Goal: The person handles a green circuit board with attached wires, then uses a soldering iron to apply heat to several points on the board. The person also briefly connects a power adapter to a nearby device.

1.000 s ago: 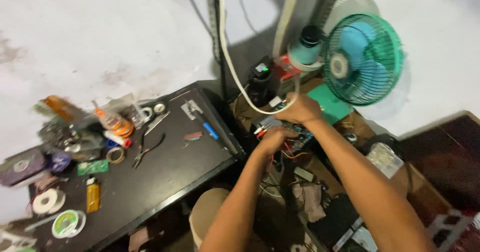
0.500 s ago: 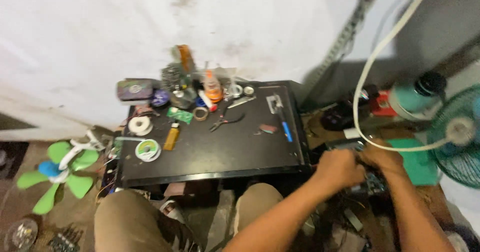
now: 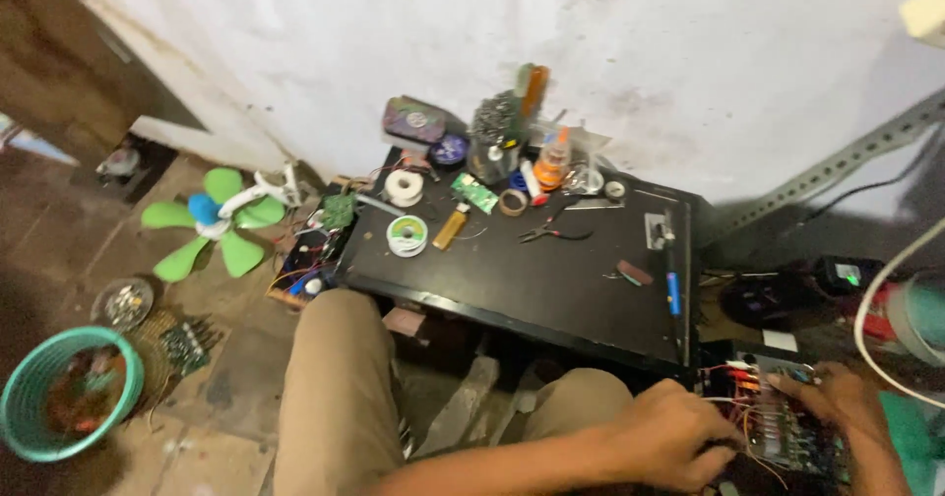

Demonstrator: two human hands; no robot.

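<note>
Both hands grip a wired circuit board (image 3: 787, 427), left hand (image 3: 679, 435) and right hand (image 3: 837, 403) curled around it; careful handling looks due.

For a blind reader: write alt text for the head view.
Both hands, left hand and right hand, rest on a wired circuit board at lower right. Beside it, a low black table holds solder spools, pliers and bottles; green fan blades lie on the floor.

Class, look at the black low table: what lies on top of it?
On the black table: solder spools, an orange lighter, pliers, a tape roll, a blue-handled tool, and clustered containers. What sits behind those containers is covered.
</note>
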